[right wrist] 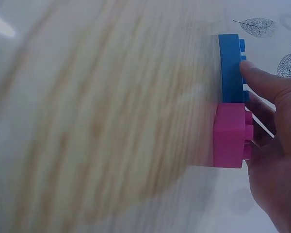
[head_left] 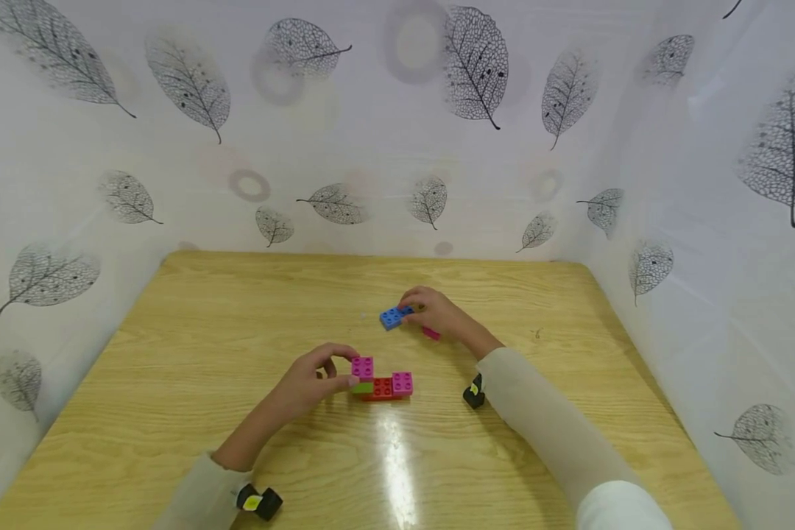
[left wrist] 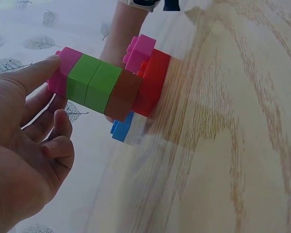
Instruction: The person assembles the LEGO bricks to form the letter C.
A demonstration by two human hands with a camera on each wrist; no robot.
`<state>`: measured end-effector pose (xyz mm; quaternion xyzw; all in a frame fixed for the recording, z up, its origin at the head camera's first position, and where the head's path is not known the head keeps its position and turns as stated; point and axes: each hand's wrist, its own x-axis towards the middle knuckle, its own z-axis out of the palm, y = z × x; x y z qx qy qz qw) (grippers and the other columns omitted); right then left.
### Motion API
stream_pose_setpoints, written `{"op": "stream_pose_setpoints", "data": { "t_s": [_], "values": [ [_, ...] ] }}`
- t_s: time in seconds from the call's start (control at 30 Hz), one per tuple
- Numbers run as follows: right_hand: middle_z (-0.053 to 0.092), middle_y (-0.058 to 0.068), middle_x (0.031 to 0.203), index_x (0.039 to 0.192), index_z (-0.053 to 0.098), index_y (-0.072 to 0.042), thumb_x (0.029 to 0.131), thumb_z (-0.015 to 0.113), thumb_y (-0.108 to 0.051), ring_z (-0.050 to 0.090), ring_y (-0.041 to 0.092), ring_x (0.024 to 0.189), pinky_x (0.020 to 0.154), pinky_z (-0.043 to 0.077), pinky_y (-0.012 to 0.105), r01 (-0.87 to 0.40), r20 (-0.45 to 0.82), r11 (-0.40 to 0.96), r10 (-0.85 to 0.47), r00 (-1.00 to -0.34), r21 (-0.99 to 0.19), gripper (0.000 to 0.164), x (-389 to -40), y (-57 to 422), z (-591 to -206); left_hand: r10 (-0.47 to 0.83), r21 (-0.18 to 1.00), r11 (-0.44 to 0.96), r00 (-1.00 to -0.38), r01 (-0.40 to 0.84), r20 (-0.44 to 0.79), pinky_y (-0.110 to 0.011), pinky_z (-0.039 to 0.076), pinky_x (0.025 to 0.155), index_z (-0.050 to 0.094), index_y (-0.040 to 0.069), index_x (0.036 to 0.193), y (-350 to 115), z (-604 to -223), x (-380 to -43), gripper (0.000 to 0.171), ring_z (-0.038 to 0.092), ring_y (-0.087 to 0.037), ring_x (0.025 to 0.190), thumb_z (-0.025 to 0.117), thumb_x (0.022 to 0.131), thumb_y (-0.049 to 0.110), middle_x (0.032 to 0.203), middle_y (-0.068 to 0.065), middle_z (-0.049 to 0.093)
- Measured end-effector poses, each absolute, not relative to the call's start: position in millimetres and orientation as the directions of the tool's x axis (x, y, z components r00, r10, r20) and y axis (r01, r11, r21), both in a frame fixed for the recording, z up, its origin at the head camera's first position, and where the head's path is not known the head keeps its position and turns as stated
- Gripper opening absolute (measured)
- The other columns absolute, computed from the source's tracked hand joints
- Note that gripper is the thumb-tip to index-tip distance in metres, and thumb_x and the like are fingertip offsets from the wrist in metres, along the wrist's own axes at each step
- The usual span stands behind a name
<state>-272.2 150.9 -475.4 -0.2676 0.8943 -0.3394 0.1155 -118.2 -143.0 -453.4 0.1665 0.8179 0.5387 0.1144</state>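
My left hand [head_left: 308, 379] pinches the pink brick [head_left: 362, 367] at the top of a small tower between thumb and index finger. Below that brick, in the left wrist view, come two green bricks [left wrist: 91, 81] and a brown brick [left wrist: 122, 95]. Beside the tower's foot lies a long red brick [left wrist: 153, 82], bearing another pink brick [head_left: 402, 383] at its right end. Farther back, my right hand [head_left: 437, 313] has its thumb and fingers curled at a flat blue brick [right wrist: 231, 68] on the table. A separate pink brick [right wrist: 229, 136] lies right beside the blue one, partly under the hand in the head view.
The wooden table [head_left: 238, 309] runs back to a pale curtain [head_left: 344, 132] printed with leaves, which also encloses both sides. Each sleeve carries a black wrist device, one at the left cuff [head_left: 260, 503] and one at the right [head_left: 475, 392].
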Motion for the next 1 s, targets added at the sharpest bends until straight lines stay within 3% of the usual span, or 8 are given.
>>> {"op": "stream_pose_setpoints", "data": {
  "t_s": [0.13, 0.47, 1.0],
  "values": [
    [0.058, 0.009, 0.139, 0.120, 0.073, -0.012, 0.095, 0.072, -0.022, 0.052, 0.032, 0.133, 0.111, 0.042, 0.048, -0.386, -0.046, 0.634, -0.555, -0.831, -0.671, 0.027, -271.8, 149.3, -476.2, 0.396, 0.920, 0.365, -0.918, 0.142, -0.015, -0.026, 0.045, 0.058, 0.064, 0.025, 0.126, -142.9, -453.6, -118.2, 0.037, 0.053, -0.021, 0.082, 0.075, 0.092, 0.036, 0.113, -0.008, 0.063],
    [0.062, 0.008, 0.135, 0.115, 0.072, -0.012, 0.094, 0.072, -0.012, 0.057, 0.028, 0.126, 0.106, 0.047, 0.044, -0.386, -0.063, 0.650, -0.556, -0.829, -0.654, 0.021, -273.6, 145.5, -476.0, 0.392, 0.918, 0.370, -0.920, 0.142, -0.016, -0.027, 0.046, 0.058, 0.064, 0.026, 0.125, -142.2, -453.3, -117.9, 0.036, 0.054, -0.021, 0.082, 0.075, 0.092, 0.035, 0.116, -0.001, 0.063],
    [0.064, 0.006, 0.123, 0.109, 0.072, -0.012, 0.092, 0.074, -0.014, 0.060, 0.026, 0.116, 0.103, 0.048, 0.044, -0.432, -0.015, 0.639, -0.570, -0.821, -0.637, 0.017, -273.7, 145.5, -477.6, 0.387, 0.918, 0.371, -0.922, 0.140, -0.015, -0.026, 0.045, 0.057, 0.065, 0.027, 0.124, -141.9, -453.5, -117.5, 0.034, 0.053, -0.021, 0.081, 0.074, 0.093, 0.033, 0.116, -0.001, 0.063]
  ]
}}
